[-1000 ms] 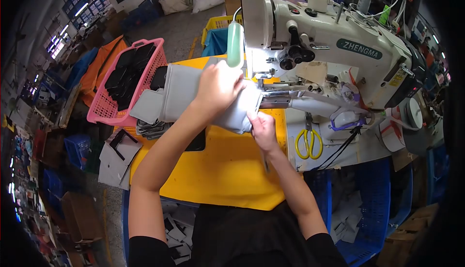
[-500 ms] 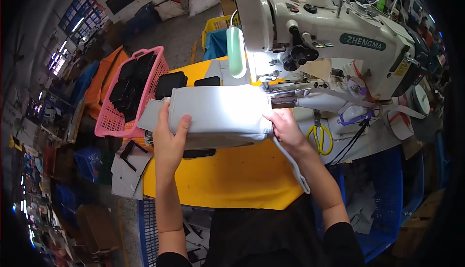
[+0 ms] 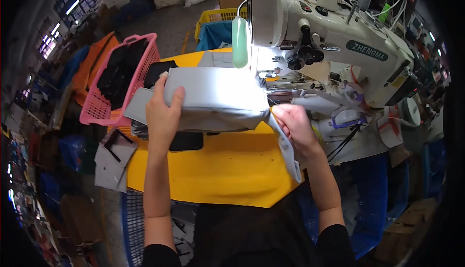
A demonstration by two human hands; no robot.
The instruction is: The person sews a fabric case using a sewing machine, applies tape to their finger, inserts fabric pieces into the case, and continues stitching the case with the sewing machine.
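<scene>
A light grey box-shaped bag point(image 3: 208, 90) lies on its side by the sewing machine's needle area, its top brightly lit. A flap sticks out at its left end, and a grey strap point(image 3: 289, 158) hangs from its right end. My left hand point(image 3: 163, 107) grips the bag's left part, thumb on top and fingers at the far edge. Close to the right corner, my right hand point(image 3: 296, 124) is closed in a pinch. A small yellow spot and a thin dark line show at its fingertips, too small to name. The sewing machine point(image 3: 334, 34) stands just beyond.
A pink basket point(image 3: 154, 56) of black pieces stands at the left. Black pouches, one a flat black pouch point(image 3: 186, 141), lie around the bag on the yellow table surface point(image 3: 218, 180). Blue crates point(image 3: 375, 184) sit below the table, and a yellow crate point(image 3: 201, 20) is behind.
My right hand has shifted from gripping the bag's right corner to a closed pinch just beside it. The bag appears slightly higher and further left in view, as does the table.
</scene>
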